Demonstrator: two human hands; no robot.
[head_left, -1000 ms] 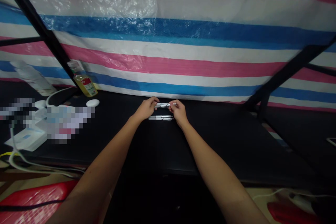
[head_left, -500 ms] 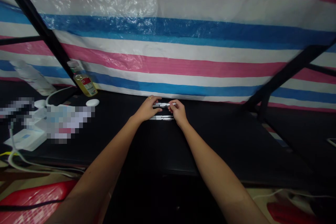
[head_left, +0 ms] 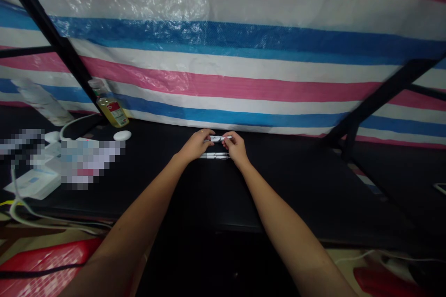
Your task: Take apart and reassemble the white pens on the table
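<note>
Between my two hands is a white-and-black pen [head_left: 216,138], lying crosswise. My left hand [head_left: 195,145] has its fingers closed at the pen's left end. At its right end, my right hand [head_left: 237,147] pinches the pen between thumb and fingers. Just nearer to me, more pens [head_left: 214,155] of the same white and dark look lie side by side on the black tabletop [head_left: 216,195]. Their left ends are close to my left hand, and their right ends reach my right hand.
Yellow liquid fills a clear bottle [head_left: 113,106] at the back left, near a white bottle [head_left: 43,102]. A white rounded object [head_left: 122,136], a white box [head_left: 35,183] and cables lie left. Black metal bars [head_left: 376,97] slant up on both sides before a striped sheet [head_left: 223,69].
My left fingers have closed in on the upper pen's left end, and the pen shows turned slightly. The lower pens and my right hand stay nearly where they were.
</note>
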